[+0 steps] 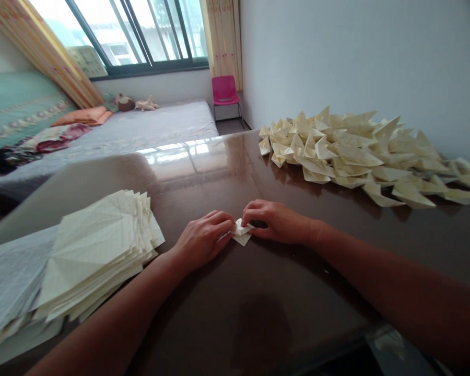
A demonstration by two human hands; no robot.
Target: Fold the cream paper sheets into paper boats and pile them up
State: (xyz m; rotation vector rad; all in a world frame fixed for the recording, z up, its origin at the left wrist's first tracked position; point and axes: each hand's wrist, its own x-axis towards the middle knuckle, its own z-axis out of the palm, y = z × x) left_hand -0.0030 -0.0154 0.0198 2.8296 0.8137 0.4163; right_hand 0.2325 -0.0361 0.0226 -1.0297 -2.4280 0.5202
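A small piece of folded cream paper [242, 239] lies on the dark brown table [235, 292] between my hands. My left hand [203, 237] grips its left side, thumb and fingers closed at the edge. On the right side my right hand [272, 222] pinches the paper with bent fingers. The fingertips of both hands cover part of the folds. To the left of my forearm lies a thick stack of creased, lined paper sheets [97, 240]. At the far right of the table is a large heap of folded paper boats [344, 151].
Greyish printed sheets [15, 277] lie beside the stack at the left. Past the table are a bed [172, 122] with orange pillows [82, 116] and a pink chair [224, 91]. A white wall [360, 57] rises behind the heap at the right.
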